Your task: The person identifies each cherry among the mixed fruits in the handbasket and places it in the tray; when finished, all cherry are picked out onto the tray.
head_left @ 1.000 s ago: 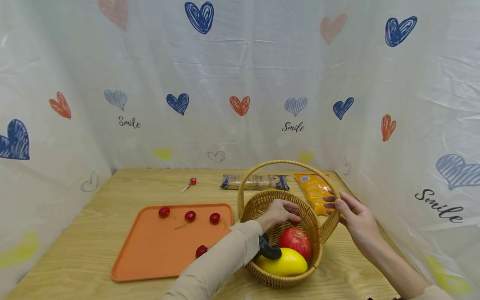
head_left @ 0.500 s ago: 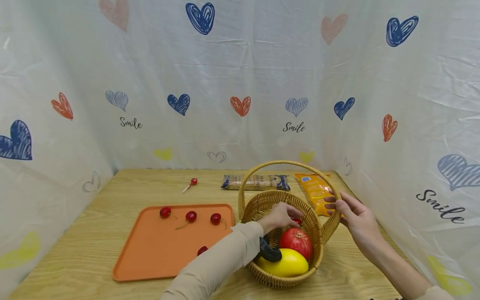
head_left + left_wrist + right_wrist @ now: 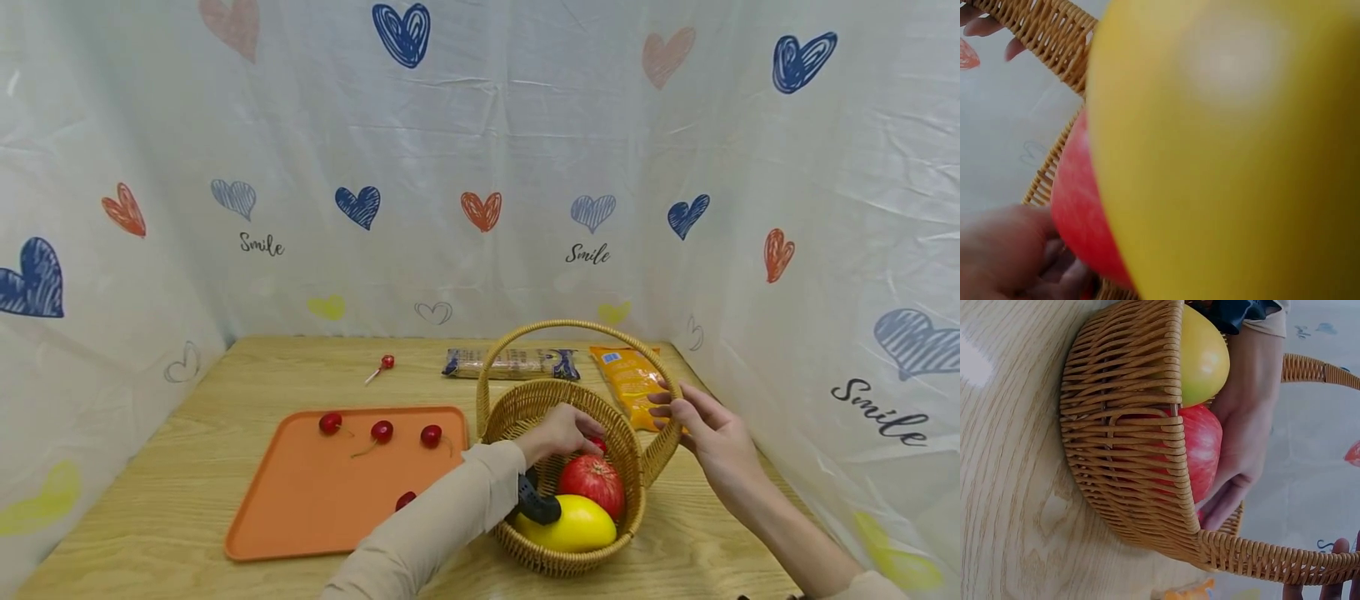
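A round wicker basket (image 3: 558, 567) stands on the table, holding a red apple (image 3: 594, 485) and a smooth yellow fruit (image 3: 577, 527). My left hand (image 3: 561, 432) reaches down into it behind the apple. Its thumb and fingers pinch a small red fruit (image 3: 597, 444), mostly hidden by the fingers. In the left wrist view the yellow fruit (image 3: 1229, 156) fills most of the picture, with the apple (image 3: 1082, 206) behind it. On the right, my right hand (image 3: 712, 429) holds the basket's arched handle (image 3: 663, 446) between thumb and fingers.
Left of the basket lies an orange tray (image 3: 315, 500) with several stemmed cherries (image 3: 382, 432). Behind are a lollipop (image 3: 386, 362), a long clear-and-blue packet (image 3: 510, 364) and an orange bag (image 3: 626, 379). A curtain with printed hearts (image 3: 480, 212) surrounds the table.
The left hand's fingers have closed in around the small red fruit behind the apple. The right hand stays at the handle, and the basket has not moved.
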`<state>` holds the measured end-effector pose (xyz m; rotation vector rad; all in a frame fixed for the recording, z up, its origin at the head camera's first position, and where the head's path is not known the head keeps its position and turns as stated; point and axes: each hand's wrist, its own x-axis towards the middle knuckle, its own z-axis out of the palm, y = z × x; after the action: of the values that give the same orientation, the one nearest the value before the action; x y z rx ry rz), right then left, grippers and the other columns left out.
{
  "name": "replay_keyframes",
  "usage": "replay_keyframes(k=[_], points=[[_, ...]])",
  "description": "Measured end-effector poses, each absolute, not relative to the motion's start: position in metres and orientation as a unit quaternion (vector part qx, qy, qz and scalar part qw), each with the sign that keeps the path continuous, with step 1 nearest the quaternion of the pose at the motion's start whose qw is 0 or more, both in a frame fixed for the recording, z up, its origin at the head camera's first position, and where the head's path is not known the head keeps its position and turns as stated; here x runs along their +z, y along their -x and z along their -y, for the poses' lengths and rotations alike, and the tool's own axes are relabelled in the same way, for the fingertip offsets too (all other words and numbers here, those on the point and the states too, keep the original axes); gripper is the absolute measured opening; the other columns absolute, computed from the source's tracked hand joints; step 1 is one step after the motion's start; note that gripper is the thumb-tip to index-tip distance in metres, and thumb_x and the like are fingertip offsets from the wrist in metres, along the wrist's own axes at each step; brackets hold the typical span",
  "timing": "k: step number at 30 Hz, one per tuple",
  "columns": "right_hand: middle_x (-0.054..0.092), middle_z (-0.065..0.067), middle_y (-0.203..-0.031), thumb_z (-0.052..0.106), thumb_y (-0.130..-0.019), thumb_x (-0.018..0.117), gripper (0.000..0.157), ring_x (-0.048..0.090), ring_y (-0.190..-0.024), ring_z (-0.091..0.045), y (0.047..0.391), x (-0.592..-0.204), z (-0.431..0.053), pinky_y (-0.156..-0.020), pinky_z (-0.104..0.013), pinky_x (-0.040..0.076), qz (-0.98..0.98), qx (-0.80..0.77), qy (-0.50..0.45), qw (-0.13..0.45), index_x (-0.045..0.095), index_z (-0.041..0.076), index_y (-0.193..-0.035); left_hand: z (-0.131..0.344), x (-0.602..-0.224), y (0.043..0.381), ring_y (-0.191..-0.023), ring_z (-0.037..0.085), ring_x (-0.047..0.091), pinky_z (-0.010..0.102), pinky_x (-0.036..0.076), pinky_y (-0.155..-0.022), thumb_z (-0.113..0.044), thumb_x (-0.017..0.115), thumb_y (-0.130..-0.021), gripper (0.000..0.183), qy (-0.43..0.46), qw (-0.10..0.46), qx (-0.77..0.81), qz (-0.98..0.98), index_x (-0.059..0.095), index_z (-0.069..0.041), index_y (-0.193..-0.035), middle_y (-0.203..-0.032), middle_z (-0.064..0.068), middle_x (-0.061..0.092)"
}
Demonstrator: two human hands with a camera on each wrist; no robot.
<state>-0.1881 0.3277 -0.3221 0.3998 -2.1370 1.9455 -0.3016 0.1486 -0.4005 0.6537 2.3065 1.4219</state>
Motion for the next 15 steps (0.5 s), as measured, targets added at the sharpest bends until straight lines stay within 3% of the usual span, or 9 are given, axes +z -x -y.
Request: replay_keyframes(k=[7, 15], points=[[0.064, 0.004, -0.11, 0.016, -0.101, 0.045, 0.032, 0.062, -0.098, -0.009, 0.188, -0.322, -0.328, -0.084, -0.023, 0.05, 0.723, 0.665, -0.147, 0.112, 0.053, 0.007, -0.131, -0.137, -0.385, 0.3, -0.096, 0.012, 0.062, 0.033, 0.052, -0.08, -0.006, 0.077, -0.077, 0.029, -0.196, 0.201, 0.591, -0.757, 0.073, -0.009, -0.106, -0.096, -0.002, 0.071], [0.064, 0.003, -0.111, 0.016, -0.101, 0.045, 0.03, 0.061, -0.098, -0.01, 0.187, -0.324, -0.327, -0.083, -0.023, 0.051, 0.721, 0.665, -0.158, 0.115, 0.056, 0.009, -0.128, -0.12, -0.371, 0.293, -0.095, 0.011, 0.062, 0.04, 0.051, -0.084, -0.008, 0.075, -0.08, 0.031, -0.196, 0.193, 0.628, -0.728, 0.072, -0.01, -0.11, -0.097, -0.003, 0.07]])
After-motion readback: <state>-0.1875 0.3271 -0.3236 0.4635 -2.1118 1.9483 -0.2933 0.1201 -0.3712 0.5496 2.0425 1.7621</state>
